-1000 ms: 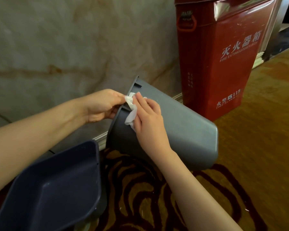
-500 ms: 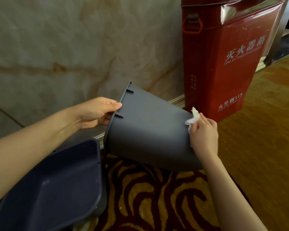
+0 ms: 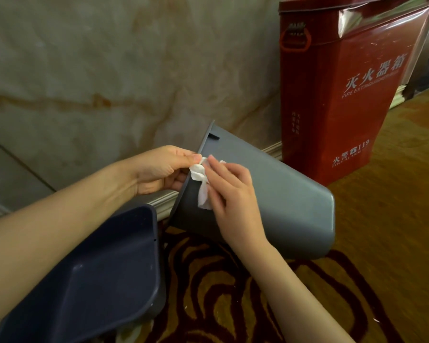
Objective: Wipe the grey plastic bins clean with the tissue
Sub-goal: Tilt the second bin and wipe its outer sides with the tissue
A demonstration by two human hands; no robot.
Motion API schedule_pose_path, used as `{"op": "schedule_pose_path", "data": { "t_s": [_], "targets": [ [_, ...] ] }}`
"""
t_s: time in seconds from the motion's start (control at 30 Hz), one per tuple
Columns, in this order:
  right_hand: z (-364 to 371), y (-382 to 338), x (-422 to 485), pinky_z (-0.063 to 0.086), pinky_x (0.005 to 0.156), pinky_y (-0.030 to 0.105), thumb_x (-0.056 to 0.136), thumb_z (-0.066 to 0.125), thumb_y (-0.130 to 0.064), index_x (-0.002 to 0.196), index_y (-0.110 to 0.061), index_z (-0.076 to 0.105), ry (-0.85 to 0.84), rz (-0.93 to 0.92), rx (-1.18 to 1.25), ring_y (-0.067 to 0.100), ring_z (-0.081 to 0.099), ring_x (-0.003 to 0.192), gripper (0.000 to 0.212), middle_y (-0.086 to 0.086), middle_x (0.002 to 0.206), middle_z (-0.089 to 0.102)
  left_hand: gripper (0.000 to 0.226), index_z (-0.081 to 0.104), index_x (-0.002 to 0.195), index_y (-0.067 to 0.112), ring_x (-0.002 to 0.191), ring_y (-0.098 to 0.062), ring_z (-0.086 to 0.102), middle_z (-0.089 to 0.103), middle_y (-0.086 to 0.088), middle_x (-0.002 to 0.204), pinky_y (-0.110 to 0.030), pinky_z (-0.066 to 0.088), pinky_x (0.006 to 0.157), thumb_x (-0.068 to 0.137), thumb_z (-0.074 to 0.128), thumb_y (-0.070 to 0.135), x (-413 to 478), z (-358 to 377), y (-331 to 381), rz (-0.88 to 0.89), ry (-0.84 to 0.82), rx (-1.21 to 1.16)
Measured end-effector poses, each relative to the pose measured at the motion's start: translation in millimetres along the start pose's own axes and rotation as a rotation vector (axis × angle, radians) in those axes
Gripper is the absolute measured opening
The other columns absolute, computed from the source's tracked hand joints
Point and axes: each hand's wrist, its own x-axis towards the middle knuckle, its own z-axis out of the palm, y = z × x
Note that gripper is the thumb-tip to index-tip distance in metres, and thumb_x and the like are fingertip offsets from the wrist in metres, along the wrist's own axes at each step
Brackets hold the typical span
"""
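A veined marble wall (image 3: 84, 70) and a swirl-patterned carpet (image 3: 221, 293) frame the work at floor level. The grey bin (image 3: 282, 194) is tipped on its side above the carpet, its open mouth turned toward the wall and the person's left, its closed base toward the right. It looks like thin moulded plastic, light enough for one hand to hold up, stiff at the rim but likely to flex along its smooth, slippery sides (so the rim is the sensible place to hold). The left hand (image 3: 159, 172) does just that, thumb and fingers pinched over the rim's edge. The right hand (image 3: 230, 191) lies on the outer wall near the rim, fingers together and flat, pressing the crumpled white tissue (image 3: 200, 180) against the plastic; the tissue is soft and could tear under hard rubbing. A second bin (image 3: 97, 268) sits lower left, mouth up, and a red fire extinguisher box (image 3: 344, 95) stands against the wall behind
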Motion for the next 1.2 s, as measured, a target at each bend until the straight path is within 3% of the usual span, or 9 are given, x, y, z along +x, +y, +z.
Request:
{"op": "schedule_pose_path", "data": {
  "t_s": [0.17,0.3,0.43,0.53,0.63,0.73,0.83,1.07,1.2],
  "targets": [
    [0,-4,8,0.043,0.093,0.035,0.087,0.057,-0.013,0.113,-0.011,0.064,0.033,0.023,0.026,0.022,0.045,0.11,0.027,0.003,0.129,0.058,0.03,0.065,0.087,0.011,0.055,-0.006,0.066,0.071,0.003,0.062,-0.018,0.053,0.048,0.094,0.039,0.025,4,3,3,0.003,0.0,-0.005],
    [-3,3,1,0.044,0.09,0.03,0.087,0.055,-0.012,0.109,-0.011,0.066,0.023,-0.088,-0.002,0.024,0.051,0.106,0.024,0.004,0.125,0.062,0.033,0.066,0.09,0.008,0.06,-0.01,0.068,0.072,0.0,0.067,-0.023,0.056,0.054,0.088,0.046,0.035,5,-1,6,-0.042,-0.013,-0.003],
    [-2,21,-43,0.036,0.099,0.022,0.086,0.052,-0.018,0.119,-0.018,0.06,-0.097,-0.078,-0.099,0.013,0.042,0.115,0.034,-0.003,0.131,0.056,0.032,0.066,0.087,0.012,0.064,-0.01,0.07,0.075,0.001,0.069,-0.025,0.058,0.063,0.091,0.045,0.036,20,-8,11,-0.026,0.184,-0.156],
    [-12,51,-69,0.038,0.099,0.027,0.082,0.062,-0.012,0.123,-0.015,0.057,-0.015,0.025,-0.197,0.013,0.04,0.117,0.042,0.0,0.131,0.056,0.027,0.062,0.081,0.014,0.064,-0.012,0.067,0.071,0.0,0.07,-0.027,0.056,0.062,0.095,0.041,0.026,30,-11,12,-0.048,0.351,-0.101],
    [-32,81,-65,0.037,0.094,0.026,0.084,0.06,-0.011,0.124,-0.011,0.054,0.134,0.219,-0.249,0.015,0.042,0.117,0.041,0.005,0.13,0.056,0.024,0.062,0.08,0.016,0.055,-0.006,0.068,0.072,0.007,0.059,-0.022,0.056,0.056,0.094,0.043,0.021,35,-9,14,-0.008,0.339,-0.062],
    [-42,99,-52,0.032,0.093,0.016,0.089,0.052,-0.013,0.124,-0.007,0.054,0.241,0.384,-0.261,0.016,0.041,0.115,0.036,0.008,0.131,0.056,0.021,0.061,0.081,0.016,0.053,-0.004,0.066,0.071,0.008,0.056,-0.017,0.054,0.052,0.093,0.045,0.021,32,-4,17,0.012,0.307,-0.064],
    [-41,100,-35,0.028,0.085,0.001,0.092,0.05,-0.011,0.126,-0.005,0.052,0.295,0.446,-0.209,0.012,0.038,0.113,0.035,0.01,0.131,0.055,0.02,0.062,0.084,0.015,0.065,-0.01,0.062,0.066,0.0,0.077,-0.017,0.054,0.054,0.093,0.045,0.022,25,1,16,0.022,0.295,-0.003],
    [-14,38,26,0.025,0.081,0.012,0.093,0.043,-0.007,0.119,-0.007,0.057,0.111,0.125,-0.039,0.019,0.041,0.102,0.03,0.009,0.125,0.06,0.021,0.065,0.092,0.018,0.077,-0.012,0.064,0.069,-0.001,0.088,-0.02,0.055,0.065,0.092,0.046,0.026,8,18,11,0.066,0.282,0.098],
    [-3,11,44,0.035,0.089,0.023,0.095,0.038,-0.011,0.121,-0.006,0.055,0.072,0.069,-0.094,0.027,0.046,0.106,0.031,0.007,0.121,0.062,0.025,0.065,0.101,0.017,0.084,-0.014,0.067,0.071,-0.004,0.097,-0.024,0.055,0.071,0.093,0.044,0.027,1,20,9,0.072,0.201,0.114]
  ]
}}
